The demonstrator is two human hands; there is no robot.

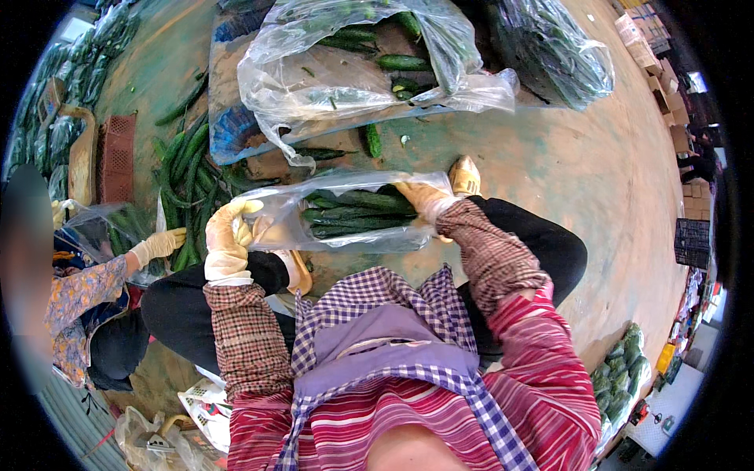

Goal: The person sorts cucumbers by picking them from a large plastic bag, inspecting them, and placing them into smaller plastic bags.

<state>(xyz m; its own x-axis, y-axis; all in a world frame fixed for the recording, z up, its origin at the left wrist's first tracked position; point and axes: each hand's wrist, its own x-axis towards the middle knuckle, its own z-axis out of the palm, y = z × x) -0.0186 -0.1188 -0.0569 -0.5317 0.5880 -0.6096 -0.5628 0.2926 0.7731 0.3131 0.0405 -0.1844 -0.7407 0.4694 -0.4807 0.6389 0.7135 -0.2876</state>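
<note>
A clear plastic bag [275,212] is stretched sideways between my hands, above my lap. Several long dark-green cucumbers [357,213] lie side by side in its right half. My left hand [228,239], in a cream glove, is closed on the bag's left end, thumb stretched toward the plastic. At the other end my right hand [424,200], also gloved, grips the bag beside the cucumber tips; its fingertips are partly hidden. A heap of loose cucumbers [188,177] lies on the floor just beyond my left hand.
Ahead, a large plastic sheet [283,86] with cucumbers lies on a blue-edged board. Filled bags [550,55] lie at the far right. On the left, a co-worker's gloved hand [159,246] touches the heap, near a red crate [117,157]. Another filled bag [622,377] lies at lower right.
</note>
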